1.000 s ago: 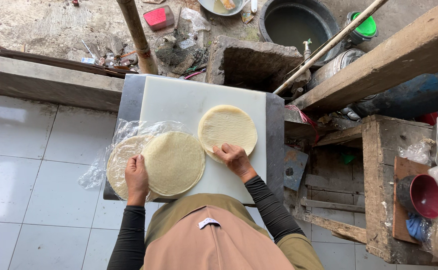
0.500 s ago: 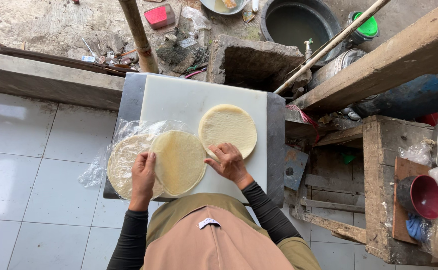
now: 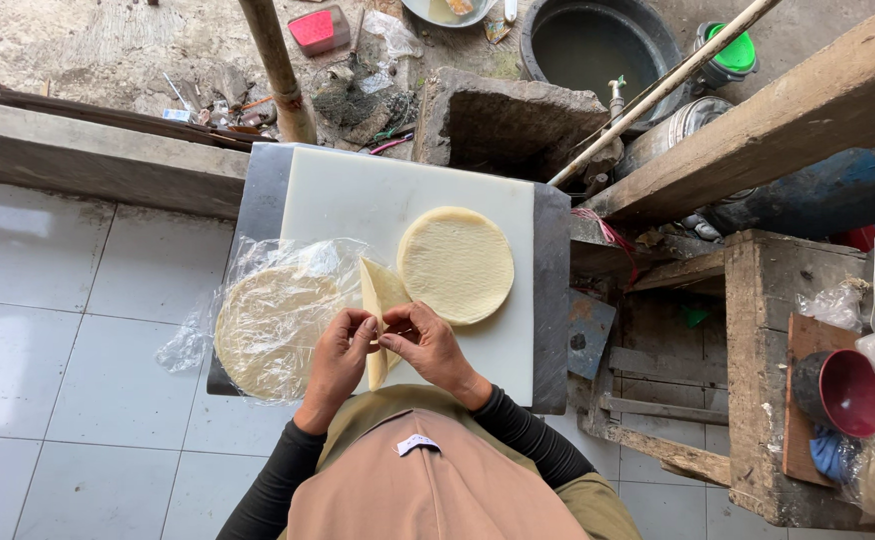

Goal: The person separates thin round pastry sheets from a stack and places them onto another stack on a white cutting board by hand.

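Near the lower middle of the frame, the left hand [image 3: 339,352] and the right hand [image 3: 428,345] are meeting over the front edge of a white cutting board [image 3: 358,200], which is lying on a grey metal counter [image 3: 550,300]. Both hands are pinching a folded wrapper [image 3: 382,300], a thin pale sheet lifted on edge between them, with fingertips closed narrowly on its lower part; the upper corner of the sheet is standing free above the fingers. Just to the right of it, a round flat wrapper [image 3: 456,264] is lying on the board, near the right hand but not touching it. To the left, a stack of wrappers [image 3: 273,330] is sitting inside a clear plastic bag [image 3: 193,335], which is spilling over the counter's left edge above the white tiled floor [image 3: 58,300]. At the right edge of the frame, a red bowl [image 3: 848,392] is resting on a wooden bench [image 3: 758,370], well apart from the hands.
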